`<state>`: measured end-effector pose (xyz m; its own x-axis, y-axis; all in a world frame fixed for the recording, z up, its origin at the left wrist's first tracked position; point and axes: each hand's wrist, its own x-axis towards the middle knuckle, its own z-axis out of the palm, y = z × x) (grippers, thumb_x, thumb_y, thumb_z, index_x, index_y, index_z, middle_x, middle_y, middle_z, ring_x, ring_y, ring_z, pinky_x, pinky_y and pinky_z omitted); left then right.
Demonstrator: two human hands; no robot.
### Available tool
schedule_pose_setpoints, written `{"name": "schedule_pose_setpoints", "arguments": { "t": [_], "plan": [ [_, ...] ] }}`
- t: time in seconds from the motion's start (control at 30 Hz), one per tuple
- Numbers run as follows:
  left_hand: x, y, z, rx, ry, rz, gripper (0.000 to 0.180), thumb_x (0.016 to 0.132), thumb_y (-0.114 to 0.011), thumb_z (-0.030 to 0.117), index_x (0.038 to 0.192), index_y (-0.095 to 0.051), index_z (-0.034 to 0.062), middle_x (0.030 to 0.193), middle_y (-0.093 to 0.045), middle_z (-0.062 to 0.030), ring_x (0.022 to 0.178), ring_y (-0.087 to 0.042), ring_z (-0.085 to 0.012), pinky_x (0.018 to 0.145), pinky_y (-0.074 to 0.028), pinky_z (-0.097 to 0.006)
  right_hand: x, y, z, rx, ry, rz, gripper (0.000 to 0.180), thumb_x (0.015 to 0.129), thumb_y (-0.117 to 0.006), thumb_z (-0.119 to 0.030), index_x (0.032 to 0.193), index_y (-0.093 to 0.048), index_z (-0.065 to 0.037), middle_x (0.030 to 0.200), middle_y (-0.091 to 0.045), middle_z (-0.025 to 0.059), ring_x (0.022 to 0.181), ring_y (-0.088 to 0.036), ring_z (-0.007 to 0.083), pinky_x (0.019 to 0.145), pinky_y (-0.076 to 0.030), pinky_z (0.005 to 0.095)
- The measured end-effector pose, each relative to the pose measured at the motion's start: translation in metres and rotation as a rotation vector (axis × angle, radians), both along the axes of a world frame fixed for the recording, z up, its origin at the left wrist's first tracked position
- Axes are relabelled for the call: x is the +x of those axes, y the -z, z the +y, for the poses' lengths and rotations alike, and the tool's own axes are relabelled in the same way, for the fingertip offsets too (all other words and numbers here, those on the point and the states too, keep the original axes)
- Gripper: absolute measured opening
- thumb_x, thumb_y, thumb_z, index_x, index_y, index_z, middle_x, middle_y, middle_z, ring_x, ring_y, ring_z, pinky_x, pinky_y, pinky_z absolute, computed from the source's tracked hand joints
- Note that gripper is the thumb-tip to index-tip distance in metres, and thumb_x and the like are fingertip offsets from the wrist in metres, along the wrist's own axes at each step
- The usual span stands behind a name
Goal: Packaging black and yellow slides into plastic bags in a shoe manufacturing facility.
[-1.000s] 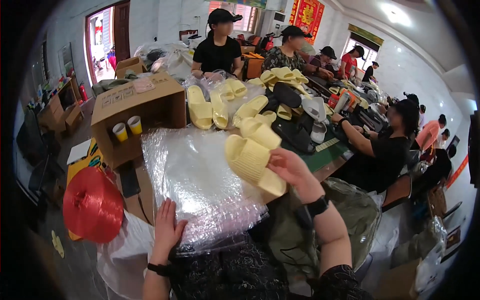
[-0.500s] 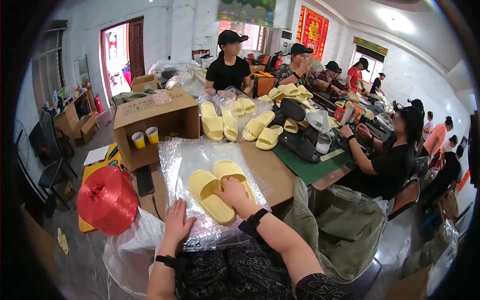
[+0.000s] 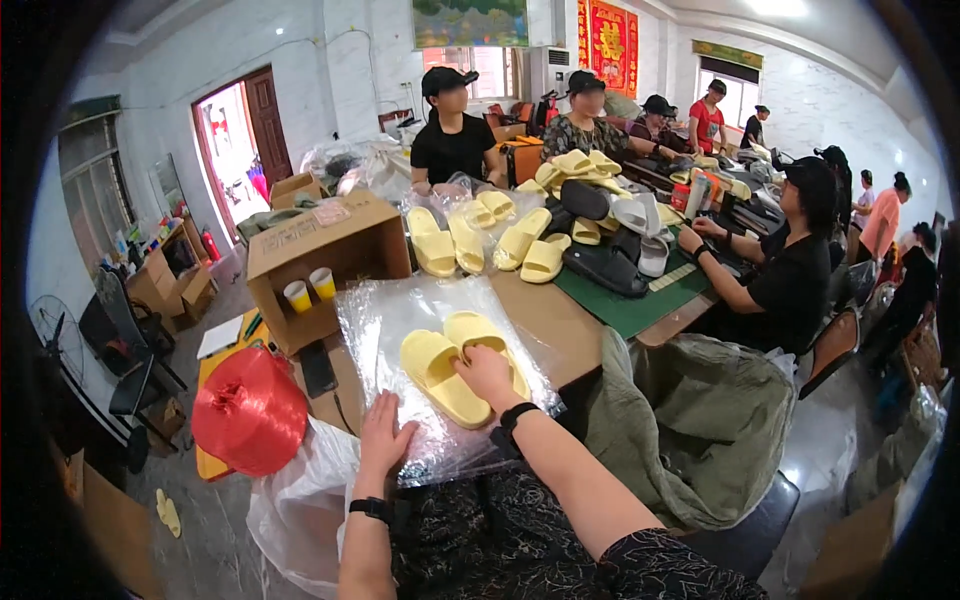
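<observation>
A pair of yellow slippers lies side by side on a stack of clear plastic bags (image 3: 385, 320) at the table's near edge. My right hand (image 3: 484, 372) reaches between the left slipper (image 3: 445, 378) and the right slipper (image 3: 476, 328), its fingers curled over their inner edges; the fingertips are partly hidden. Flat on the bags' near left corner rests my left hand (image 3: 384, 436), fingers stretched and nothing in them. Beyond the bags, several more yellow slippers (image 3: 432, 245) lie on the table, some on clear plastic.
Left of the bags are a cardboard box (image 3: 335, 235) holding two cups (image 3: 297, 295), a dark phone (image 3: 318, 370) and a red twine roll (image 3: 248, 412). On the right are an olive sack (image 3: 690, 430), a green mat (image 3: 620, 312) and a co-worker (image 3: 790, 270). Other people work farther back.
My view has shifted, so the scene sits farther right. Both hands keep their places on the slippers and bags. A co-worker across the table has lowered a hand from near the face.
</observation>
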<state>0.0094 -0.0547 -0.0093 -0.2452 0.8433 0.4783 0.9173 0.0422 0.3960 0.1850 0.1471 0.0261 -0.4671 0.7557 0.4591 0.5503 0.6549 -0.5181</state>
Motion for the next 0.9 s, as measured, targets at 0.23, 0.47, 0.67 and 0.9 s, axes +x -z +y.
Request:
{"name": "schedule_pose_setpoints", "arguments": {
  "t": [0.23, 0.47, 0.67, 0.9],
  "plan": [
    [0.0021, 0.0005, -0.0017, 0.012, 0.003, -0.004, 0.068, 0.087, -0.068, 0.04, 0.136, -0.05, -0.0027, 0.145, -0.046, -0.0257, 0.136, -0.04, -0.0422, 0.113, -0.032, -0.047, 0.006, -0.0025, -0.0049, -0.014, 0.002, 0.013, 0.037, 0.089, -0.062, -0.041, 0.087, -0.067, -0.004, 0.087, -0.067, 0.0156, 0.084, -0.065, 0.0362, 0.075, -0.052, 0.047],
    [0.0019, 0.0017, 0.0009, 0.004, -0.016, 0.006, 0.067, 0.085, -0.069, 0.037, 0.135, -0.05, -0.0033, 0.143, -0.048, -0.0264, 0.136, -0.042, -0.0408, 0.113, -0.032, -0.047, 0.0059, 0.0012, -0.0012, -0.004, -0.018, 0.041, 0.037, 0.088, -0.062, -0.041, 0.088, -0.066, -0.004, 0.087, -0.067, 0.0164, 0.084, -0.065, 0.0361, 0.074, -0.051, 0.0468],
    [0.0036, -0.0028, 0.0001, 0.002, -0.013, -0.036, 0.066, 0.084, -0.071, 0.035, 0.134, -0.052, -0.0039, 0.142, -0.048, -0.0269, 0.136, -0.042, -0.0409, 0.114, -0.032, -0.046, 0.0058, 0.0004, -0.0009, -0.028, -0.022, 0.044, 0.037, 0.088, -0.062, -0.04, 0.088, -0.066, -0.003, 0.086, -0.067, 0.017, 0.085, -0.065, 0.0365, 0.074, -0.051, 0.047],
    [0.0081, -0.0065, -0.0017, -0.017, -0.004, -0.068, 0.067, 0.084, -0.07, 0.036, 0.135, -0.05, -0.0041, 0.144, -0.047, -0.0261, 0.137, -0.04, -0.0414, 0.114, -0.031, -0.046, 0.0093, 0.0002, -0.0035, -0.043, -0.012, 0.057, 0.037, 0.089, -0.062, -0.04, 0.086, -0.066, -0.003, 0.085, -0.066, 0.0168, 0.083, -0.065, 0.0372, 0.074, -0.051, 0.0478]
  ]
}}
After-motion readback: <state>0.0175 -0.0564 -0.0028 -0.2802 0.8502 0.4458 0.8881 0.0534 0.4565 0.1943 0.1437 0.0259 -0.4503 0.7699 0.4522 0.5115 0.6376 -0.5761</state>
